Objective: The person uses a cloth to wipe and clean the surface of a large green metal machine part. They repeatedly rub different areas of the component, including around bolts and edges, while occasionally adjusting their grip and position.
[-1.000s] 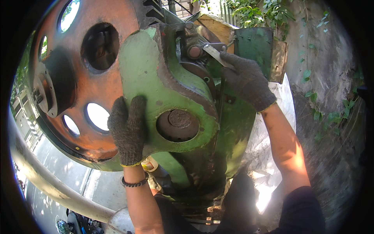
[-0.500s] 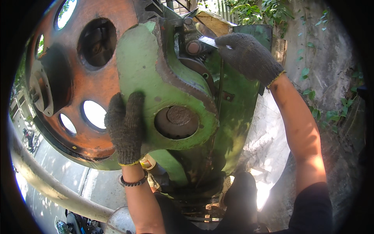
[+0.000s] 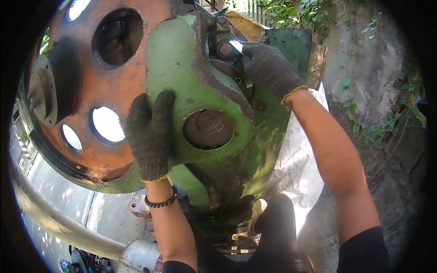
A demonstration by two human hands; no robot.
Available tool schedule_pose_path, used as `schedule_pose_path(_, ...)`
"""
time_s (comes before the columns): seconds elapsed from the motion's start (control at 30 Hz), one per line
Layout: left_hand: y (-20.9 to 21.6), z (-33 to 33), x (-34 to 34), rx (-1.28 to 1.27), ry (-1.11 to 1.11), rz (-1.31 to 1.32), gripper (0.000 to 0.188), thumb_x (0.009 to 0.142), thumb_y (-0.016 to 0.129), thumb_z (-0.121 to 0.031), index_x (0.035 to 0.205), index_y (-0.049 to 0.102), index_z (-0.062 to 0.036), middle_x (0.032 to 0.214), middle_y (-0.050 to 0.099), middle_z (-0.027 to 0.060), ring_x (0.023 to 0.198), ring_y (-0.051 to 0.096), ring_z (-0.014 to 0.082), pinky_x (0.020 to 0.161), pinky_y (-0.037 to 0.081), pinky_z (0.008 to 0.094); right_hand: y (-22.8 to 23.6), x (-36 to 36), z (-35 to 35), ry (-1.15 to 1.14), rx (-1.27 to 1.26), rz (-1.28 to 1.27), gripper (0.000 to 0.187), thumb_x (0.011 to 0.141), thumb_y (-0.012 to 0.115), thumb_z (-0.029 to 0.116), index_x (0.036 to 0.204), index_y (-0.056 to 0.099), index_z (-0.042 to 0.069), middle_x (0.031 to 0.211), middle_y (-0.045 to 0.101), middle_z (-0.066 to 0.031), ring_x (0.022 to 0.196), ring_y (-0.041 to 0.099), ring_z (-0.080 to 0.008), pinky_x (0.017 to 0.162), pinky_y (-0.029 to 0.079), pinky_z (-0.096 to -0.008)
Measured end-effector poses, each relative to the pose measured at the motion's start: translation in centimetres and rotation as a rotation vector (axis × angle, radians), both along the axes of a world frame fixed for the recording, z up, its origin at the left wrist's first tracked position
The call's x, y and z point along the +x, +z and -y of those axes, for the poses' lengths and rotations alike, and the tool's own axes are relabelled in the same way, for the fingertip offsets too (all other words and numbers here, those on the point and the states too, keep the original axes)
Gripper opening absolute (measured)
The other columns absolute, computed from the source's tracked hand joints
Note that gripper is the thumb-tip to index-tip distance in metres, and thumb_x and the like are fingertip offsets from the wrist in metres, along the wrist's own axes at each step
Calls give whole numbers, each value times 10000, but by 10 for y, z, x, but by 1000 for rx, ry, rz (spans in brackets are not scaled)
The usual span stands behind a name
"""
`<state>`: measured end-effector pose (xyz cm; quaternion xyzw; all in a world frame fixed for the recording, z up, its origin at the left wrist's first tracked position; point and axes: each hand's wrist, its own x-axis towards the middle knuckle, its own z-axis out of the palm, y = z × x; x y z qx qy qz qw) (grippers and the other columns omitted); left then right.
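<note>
My left hand, in a dark knitted glove, rests with its fingers stretched out on the green metal plate of a large machine, beside its orange-brown wheel. Farther up and to the right, my right hand, gloved alike, is closed on a bright white flat piece. Glare and the fingers hide what kind of piece it is. Its free end reaches toward a round bolt head on a dark metal bracket.
Large round holes pierce the wheel, and a dark hub juts out at its left. A curved pale pipe runs along the lower left. To the right stands a grey wall with creepers. My legs and a patterned shoe show below.
My right hand has shifted left with the white piece, and its fingers are a little closer to the bolt head. The left hand stays on the green plate. The whole view has moved slightly.
</note>
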<state>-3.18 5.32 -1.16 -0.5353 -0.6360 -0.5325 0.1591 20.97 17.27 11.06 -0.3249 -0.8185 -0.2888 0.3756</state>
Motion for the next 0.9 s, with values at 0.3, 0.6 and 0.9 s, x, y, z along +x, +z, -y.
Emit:
schedule_pose_path(0.3,13,11,16,365,-246,198,422,915,722,-372,1042,679,28,886,723,173,779,662,228,757,517,378,-33,-11,20,215,90,-222,324,974,535,243,1200,693,73,1044,692,-251,980,659,-446,875,511,-518)
schedule_pose_path(0.6,14,8,8,241,-114,142,524,899,681,-476,1052,682,24,901,708,234,847,692,382,792,518,442,-31,-7,24,16,-69,-219,386,976,551,275,1314,629,106,1063,680,-269,994,653,-451,885,505,-531)
schedule_pose_path(0.9,18,12,17,223,-80,189,479,904,697,-431,1040,663,27,901,705,222,807,676,328,778,514,423,-28,-12,18,136,-291,-418,396,940,582,254,1299,652,103,1102,676,-266,1043,640,-450,915,504,-476)
